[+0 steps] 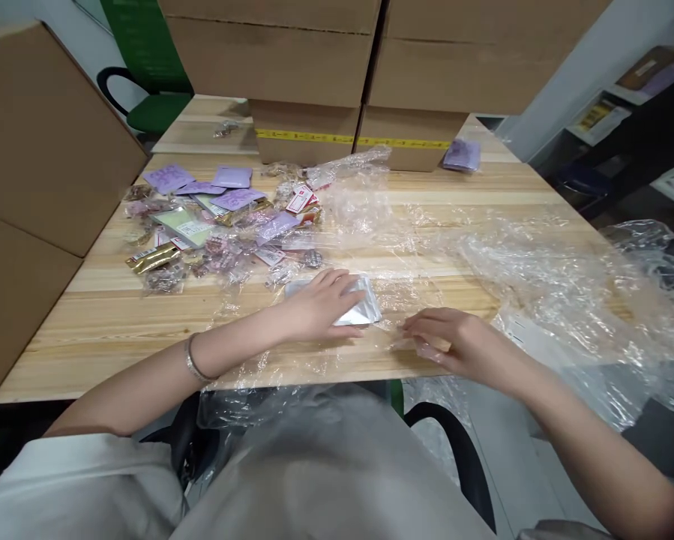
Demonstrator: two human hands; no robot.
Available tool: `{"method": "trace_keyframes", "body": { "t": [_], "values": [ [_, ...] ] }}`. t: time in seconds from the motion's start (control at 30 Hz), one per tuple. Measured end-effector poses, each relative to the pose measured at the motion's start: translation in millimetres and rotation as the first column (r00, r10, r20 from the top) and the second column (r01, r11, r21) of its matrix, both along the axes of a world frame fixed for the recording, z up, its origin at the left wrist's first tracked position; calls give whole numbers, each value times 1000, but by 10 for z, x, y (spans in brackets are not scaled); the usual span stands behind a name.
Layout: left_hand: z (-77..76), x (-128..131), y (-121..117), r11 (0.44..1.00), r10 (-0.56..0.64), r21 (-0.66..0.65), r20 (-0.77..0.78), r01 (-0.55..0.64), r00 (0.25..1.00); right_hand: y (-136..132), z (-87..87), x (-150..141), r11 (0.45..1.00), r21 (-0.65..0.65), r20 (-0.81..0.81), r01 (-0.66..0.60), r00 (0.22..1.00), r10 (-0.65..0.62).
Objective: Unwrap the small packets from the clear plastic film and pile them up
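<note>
Near the front edge of the wooden table, my left hand (328,306) lies flat with its fingers apart on a silver foil pouch (364,300). Clear plastic wrap (396,281) spreads around and beneath the pouch. To the right of it, my right hand (449,337) pinches a fold of that clear wrap between thumb and fingers. Beyond my left hand is a loose pile of small packets, among them purple sachets (238,198), a pale green packet (184,225) and a gold wrapper (154,256).
Stacked cardboard boxes (308,67) with yellow tape stand at the back of the table (117,337). Another large carton (38,142) rises on the left. Crumpled clear film (555,277) covers the right side and hangs over the edge. A purple packet (462,154) lies by the boxes.
</note>
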State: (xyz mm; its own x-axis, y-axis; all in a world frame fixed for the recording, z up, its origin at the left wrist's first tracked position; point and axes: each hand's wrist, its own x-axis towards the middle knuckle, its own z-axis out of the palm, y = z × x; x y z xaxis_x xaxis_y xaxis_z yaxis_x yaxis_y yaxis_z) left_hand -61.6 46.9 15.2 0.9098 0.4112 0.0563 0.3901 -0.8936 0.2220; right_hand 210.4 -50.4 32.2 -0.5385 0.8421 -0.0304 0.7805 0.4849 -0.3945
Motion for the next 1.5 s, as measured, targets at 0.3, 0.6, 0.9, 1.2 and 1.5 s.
{"method": "trace_keyframes", "body": {
  "t": [0.3, 0.6, 0.9, 1.2, 1.5],
  "values": [
    [223, -329, -719, 973, 233, 52, -202, -227, 951, 450, -280, -89, 851, -410, -446, 328, 741, -501],
    [448, -1144, -43, 728, 390, -452, -345, -515, 854, 652, -554, -42, 849, 8, -39, 528, 849, -527],
    [10, -1453, 180, 471, 791, -391, -211, -791, 575, 720, -544, -151, 790, 176, 345, 588, 714, -609],
    [40, -1105, -170, 987, 69, 141, 38, -74, 997, 419, -434, -27, 962, 267, 73, -60, 996, 42],
    [-157, -860, 56, 969, 206, -102, -161, -224, 965, 538, -540, 18, 892, 409, 235, -193, 967, 101]
  ]
}}
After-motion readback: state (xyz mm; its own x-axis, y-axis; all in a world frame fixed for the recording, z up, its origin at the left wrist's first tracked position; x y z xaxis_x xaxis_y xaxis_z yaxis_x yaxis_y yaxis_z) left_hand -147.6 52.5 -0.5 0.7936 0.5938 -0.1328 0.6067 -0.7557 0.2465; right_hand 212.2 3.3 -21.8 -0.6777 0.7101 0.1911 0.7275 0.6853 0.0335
